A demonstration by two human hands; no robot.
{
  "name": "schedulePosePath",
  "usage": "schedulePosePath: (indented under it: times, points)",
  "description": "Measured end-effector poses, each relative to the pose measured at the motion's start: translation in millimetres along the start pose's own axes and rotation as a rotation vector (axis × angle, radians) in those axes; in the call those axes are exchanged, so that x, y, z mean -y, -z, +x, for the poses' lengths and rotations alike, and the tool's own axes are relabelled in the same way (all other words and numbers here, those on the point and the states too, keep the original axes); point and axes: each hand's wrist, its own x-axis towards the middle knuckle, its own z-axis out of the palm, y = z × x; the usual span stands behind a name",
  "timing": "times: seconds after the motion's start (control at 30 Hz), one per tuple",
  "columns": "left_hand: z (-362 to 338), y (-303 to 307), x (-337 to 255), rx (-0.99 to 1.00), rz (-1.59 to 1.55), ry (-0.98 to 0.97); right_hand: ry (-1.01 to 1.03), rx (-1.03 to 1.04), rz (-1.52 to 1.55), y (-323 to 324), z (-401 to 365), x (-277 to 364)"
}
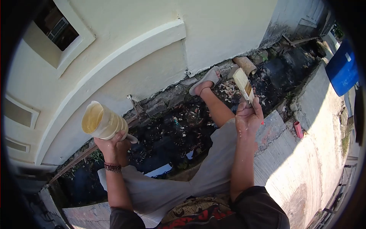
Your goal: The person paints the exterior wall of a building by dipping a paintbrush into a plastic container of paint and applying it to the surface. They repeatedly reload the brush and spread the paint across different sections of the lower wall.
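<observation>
My left hand [110, 144] is wrapped round the lower part of a cream-coloured paint container [109, 124], tilted so its open mouth faces up and left. Yellowish cream paint coats the inside. In my right hand [248, 117] is a paintbrush [244, 86], its bristles pointing up and thick with cream paint. Paint specks dot that hand and wrist. Brush and container are well apart, and the brush touches nothing else. Beyond both hands rises a cream-painted wall [148, 68] with a raised curved moulding [114, 57].
A dark, littered drainage ditch [167, 133] runs below me; my sandalled foot [206, 82] rests on its far stone ledge beside a pipe [245, 65]. Sunlit concrete [305, 160] lies right, with a red pipe piece [298, 129] and a blue bin [343, 68]. Window openings [57, 28] break the wall.
</observation>
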Motion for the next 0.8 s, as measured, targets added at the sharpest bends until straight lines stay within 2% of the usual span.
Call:
schedulePosePath:
  times: [0.1, 0.2, 0.27, 0.3, 0.4, 0.43, 0.5, 0.6, 0.63, 0.8]
  points:
    - [-7, -32, -16, 0.015, -0.075, 0.049, 0.029, -0.004, -0.016, 0, 13, 2]
    - [-5, -40, -5, 0.082, -0.044, -0.006, -0.003, 0.066, -0.015, -10, 37, -13]
    - [-2, -42, 6, 0.129, -0.109, -0.054, 0.037, 0.275, -0.087, -21, 52, -28]
    - [-1, -42, 13, 0.162, -0.156, 0.098, 0.079, 0.259, -0.172, -44, 52, -35]
    - [-2, -44, 18, 0.107, -0.089, 0.065, 0.134, 0.378, -0.274, -70, 69, -58]
    - [-1, -48, 19, 0.083, -0.063, 0.056, 0.134, 0.374, -0.265, -74, 71, -65]
    - [-1, -55, 16, 0.080, -0.094, 0.097, 0.254, 0.306, -0.515, -79, 76, -82]
    - [2, -61, 13, 0.081, -0.093, 0.123, 0.327, 0.337, -0.515, -52, 81, -117]
    - [2, -64, 10, 0.096, -0.085, 0.125, 0.187, 0.263, -0.491, -38, 78, -126]
    - [-2, -80, 0, 0.101, -0.098, 0.185, 0.177, 0.231, -0.452, -17, 79, -153]
